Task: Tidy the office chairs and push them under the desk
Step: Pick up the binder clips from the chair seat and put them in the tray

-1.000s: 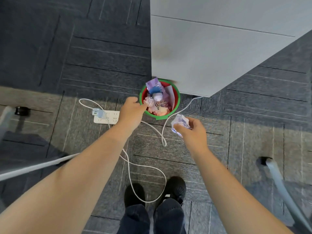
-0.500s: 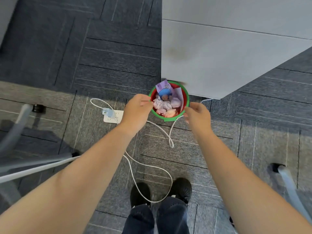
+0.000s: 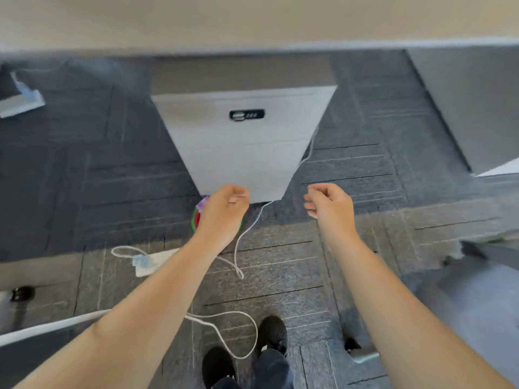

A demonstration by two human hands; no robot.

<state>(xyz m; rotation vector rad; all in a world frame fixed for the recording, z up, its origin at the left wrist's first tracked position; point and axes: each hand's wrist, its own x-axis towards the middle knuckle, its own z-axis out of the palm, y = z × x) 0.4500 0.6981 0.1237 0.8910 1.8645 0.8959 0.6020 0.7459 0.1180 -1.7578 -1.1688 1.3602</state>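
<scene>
My left hand [image 3: 224,211] hovers in a loose fist over a small red bin with a green rim [image 3: 195,219], hiding most of it; nothing shows in the hand. My right hand [image 3: 331,204] is level with it to the right, fingers loosely curled and apart, empty. One office chair shows at the left only as a white base leg [image 3: 47,328] and a black caster [image 3: 22,293]. Another chair's grey seat [image 3: 477,293] and base leg [image 3: 362,357] are at the right. The desk's pale edge [image 3: 252,21] runs across the top.
A white drawer cabinet [image 3: 244,147] stands under the desk straight ahead. A white power strip [image 3: 153,262] and its looping cable [image 3: 238,332] lie on the grey carpet by my black shoes [image 3: 272,331]. Another grey cabinet [image 3: 477,108] is at the right.
The crumpled paper went from my right hand into the bin. Both hands then lifted away from the bin, and my view tilted up to show the cabinet front and desk edge.
</scene>
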